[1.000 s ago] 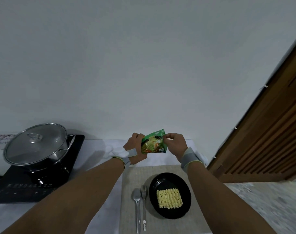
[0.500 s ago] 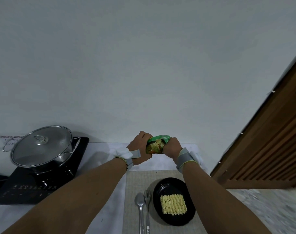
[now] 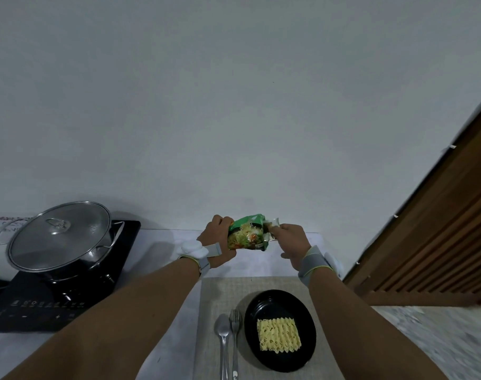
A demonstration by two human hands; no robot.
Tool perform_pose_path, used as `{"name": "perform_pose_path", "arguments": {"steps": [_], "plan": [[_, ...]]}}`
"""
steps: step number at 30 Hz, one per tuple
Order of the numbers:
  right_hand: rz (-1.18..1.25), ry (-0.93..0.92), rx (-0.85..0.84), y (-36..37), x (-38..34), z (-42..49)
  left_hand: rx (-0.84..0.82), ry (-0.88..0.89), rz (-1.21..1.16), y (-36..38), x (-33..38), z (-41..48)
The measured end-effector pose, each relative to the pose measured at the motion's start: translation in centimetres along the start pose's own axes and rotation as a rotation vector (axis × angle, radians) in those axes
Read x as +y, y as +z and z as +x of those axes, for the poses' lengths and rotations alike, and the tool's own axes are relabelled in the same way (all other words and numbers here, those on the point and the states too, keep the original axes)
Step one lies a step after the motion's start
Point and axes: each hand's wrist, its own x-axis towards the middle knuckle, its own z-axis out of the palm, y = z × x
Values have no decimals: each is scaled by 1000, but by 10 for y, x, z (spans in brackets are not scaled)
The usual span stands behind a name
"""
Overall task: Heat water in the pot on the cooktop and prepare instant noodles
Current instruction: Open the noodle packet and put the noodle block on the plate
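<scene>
Green foil noodle packet [image 3: 246, 236], mid-frame: my left hand [image 3: 217, 241] grips its left side, my right hand [image 3: 291, 242] pinches its silvery right edge. Below, I see a pale noodle block [image 3: 278, 335] on a round black plate [image 3: 277, 303], lidded steel pot [image 3: 59, 238] at left.

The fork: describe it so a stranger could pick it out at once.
Start at the beige placemat. Left of its black plate lie two steel utensils. The fork is nearer the plate, tined, unlike the round-bowled spoon.
</scene>
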Motion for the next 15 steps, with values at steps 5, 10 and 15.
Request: {"name": "perform_pose_path", "arguments": {"steps": [5,10,15], "plan": [[93,71,21,-22,18,21,-21,-68,34,12,-9,9],[79,190,6,-39,53,43,-56,-117,50,31,-18,19],[-101,207,3,-45,96,60,-52,-133,-4,45,-16,26]]}}
